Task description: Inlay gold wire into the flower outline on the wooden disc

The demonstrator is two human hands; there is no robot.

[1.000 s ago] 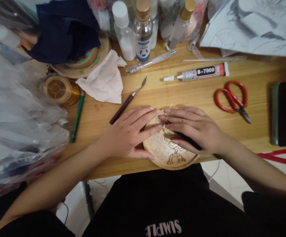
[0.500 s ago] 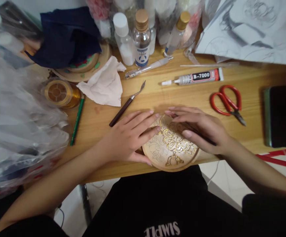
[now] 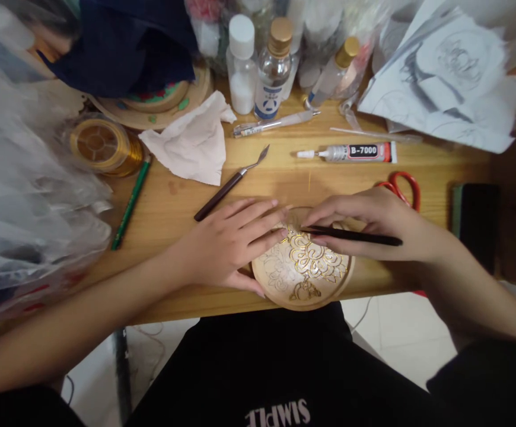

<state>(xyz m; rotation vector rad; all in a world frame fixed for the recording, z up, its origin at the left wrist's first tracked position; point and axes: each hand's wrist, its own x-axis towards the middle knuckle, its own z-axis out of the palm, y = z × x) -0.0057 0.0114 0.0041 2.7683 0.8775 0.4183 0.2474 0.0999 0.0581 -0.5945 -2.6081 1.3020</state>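
A round wooden disc (image 3: 300, 299) with a raised rim lies at the table's front edge. Its pale face carries a drawn pattern, partly outlined in gold wire (image 3: 315, 258). My left hand (image 3: 233, 243) rests over the disc's left side, fingers stretched out, fingertips on the face and thumb at the rim. In my right hand (image 3: 369, 216) are black tweezers (image 3: 356, 235), pinched between thumb and fingers. Their tip is over the top of the pattern, close to my left fingertips. Whether the tip grips wire is too small to tell.
Behind the hands lie a palette knife (image 3: 222, 193), a B-7000 glue tube (image 3: 356, 152), a pen (image 3: 276, 123) and a tissue (image 3: 196, 145). Red-handled pliers (image 3: 407, 187) are partly behind my right hand. A gold wire spool (image 3: 104, 147) and green pencil (image 3: 131, 201) stand left, bottles (image 3: 269, 83) at back.
My right hand has turned and closed on the tweezers, whose tip now points left at the pattern; before, the hand was looser. My left hand stays on the disc. The view has shifted slightly.
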